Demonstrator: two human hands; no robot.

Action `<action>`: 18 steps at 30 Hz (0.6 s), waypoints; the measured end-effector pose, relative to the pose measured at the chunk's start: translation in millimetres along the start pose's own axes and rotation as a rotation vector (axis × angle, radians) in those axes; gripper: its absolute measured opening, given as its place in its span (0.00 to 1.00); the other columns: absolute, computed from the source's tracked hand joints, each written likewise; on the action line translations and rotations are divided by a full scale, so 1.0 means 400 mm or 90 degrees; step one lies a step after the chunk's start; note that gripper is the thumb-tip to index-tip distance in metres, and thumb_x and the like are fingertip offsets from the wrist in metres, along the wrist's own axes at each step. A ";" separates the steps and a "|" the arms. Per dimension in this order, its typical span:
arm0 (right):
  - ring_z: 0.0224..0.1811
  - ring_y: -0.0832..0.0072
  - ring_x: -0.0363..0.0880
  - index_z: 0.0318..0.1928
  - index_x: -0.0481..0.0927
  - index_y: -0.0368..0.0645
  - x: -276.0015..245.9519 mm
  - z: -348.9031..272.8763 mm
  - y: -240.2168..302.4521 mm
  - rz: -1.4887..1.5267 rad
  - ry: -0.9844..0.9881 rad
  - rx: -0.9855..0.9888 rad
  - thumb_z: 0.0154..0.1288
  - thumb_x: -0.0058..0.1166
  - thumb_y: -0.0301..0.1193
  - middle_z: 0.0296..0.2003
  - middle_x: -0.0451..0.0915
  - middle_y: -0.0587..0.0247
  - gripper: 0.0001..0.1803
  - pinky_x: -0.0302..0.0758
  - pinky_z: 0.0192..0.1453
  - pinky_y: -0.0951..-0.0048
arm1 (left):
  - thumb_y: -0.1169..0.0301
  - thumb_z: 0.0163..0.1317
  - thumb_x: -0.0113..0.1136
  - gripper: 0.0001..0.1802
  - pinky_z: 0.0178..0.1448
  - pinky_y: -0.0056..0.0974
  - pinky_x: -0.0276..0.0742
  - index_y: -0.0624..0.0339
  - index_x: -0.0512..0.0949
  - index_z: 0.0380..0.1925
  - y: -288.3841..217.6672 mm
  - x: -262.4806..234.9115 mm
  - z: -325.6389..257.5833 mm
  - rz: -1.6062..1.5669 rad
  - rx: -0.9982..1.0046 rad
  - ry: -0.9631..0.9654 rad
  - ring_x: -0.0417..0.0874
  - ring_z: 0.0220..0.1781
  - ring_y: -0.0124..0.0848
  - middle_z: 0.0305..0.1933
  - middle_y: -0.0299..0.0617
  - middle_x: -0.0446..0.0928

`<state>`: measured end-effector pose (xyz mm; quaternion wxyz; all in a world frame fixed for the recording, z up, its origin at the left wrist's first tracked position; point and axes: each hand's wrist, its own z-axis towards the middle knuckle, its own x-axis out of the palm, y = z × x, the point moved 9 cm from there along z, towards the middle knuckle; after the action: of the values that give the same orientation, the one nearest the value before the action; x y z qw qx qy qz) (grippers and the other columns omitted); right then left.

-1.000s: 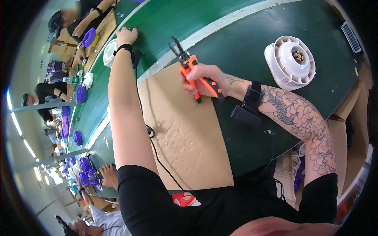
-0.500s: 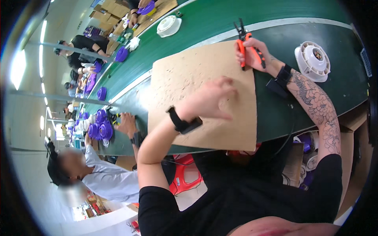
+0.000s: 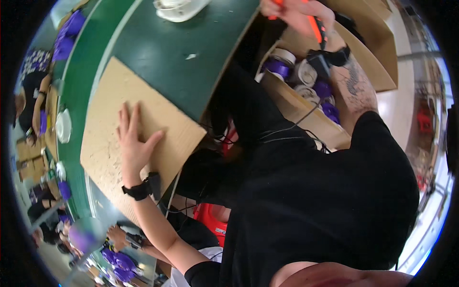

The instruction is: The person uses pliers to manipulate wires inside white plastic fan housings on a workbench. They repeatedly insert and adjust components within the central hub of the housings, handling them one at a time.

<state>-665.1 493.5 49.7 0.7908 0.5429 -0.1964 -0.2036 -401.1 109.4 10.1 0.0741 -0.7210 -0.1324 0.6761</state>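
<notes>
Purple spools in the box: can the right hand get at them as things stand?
Probably yes. The right hand is just above the open cardboard box with nothing covering the purple spools, but it is already gripping orange pliers, so its fingers are not free.

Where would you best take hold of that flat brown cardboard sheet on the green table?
Probably by the cardboard sheet's corner nearest the person, coming from the table edge: that corner juts past the green table, so fingers fit beneath. The left hand lies flat on top.
</notes>
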 end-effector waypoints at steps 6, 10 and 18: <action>0.37 0.81 0.75 0.45 0.81 0.45 -0.278 -0.830 -0.175 -0.224 -0.608 0.382 0.66 0.55 0.45 0.34 0.77 0.71 0.17 0.68 0.41 0.77 | 0.53 0.65 0.67 0.45 0.84 0.61 0.40 0.46 0.60 0.79 0.065 -0.010 0.047 0.035 -0.023 -0.025 0.44 0.87 0.52 0.86 0.54 0.47; 0.30 0.81 0.74 0.35 0.81 0.49 -0.220 -1.092 -0.447 -0.145 -0.651 0.625 0.61 0.60 0.47 0.29 0.77 0.73 0.16 0.68 0.34 0.76 | 0.48 0.72 0.58 0.39 0.84 0.59 0.44 0.48 0.61 0.79 0.201 -0.030 0.059 0.039 -0.093 -0.073 0.46 0.86 0.54 0.85 0.56 0.48; 0.31 0.72 0.77 0.34 0.80 0.40 -0.100 -1.162 -0.626 -0.382 -0.468 0.742 0.58 0.61 0.47 0.27 0.79 0.63 0.20 0.71 0.36 0.66 | 0.54 0.72 0.61 0.33 0.80 0.50 0.61 0.58 0.72 0.71 0.149 -0.059 0.051 -0.012 -0.114 -0.131 0.63 0.80 0.51 0.77 0.57 0.66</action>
<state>-478.6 794.8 -343.7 0.1689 0.8010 -0.3674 -0.4415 -417.3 44.3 13.9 0.0022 -0.6505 -0.2057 0.7311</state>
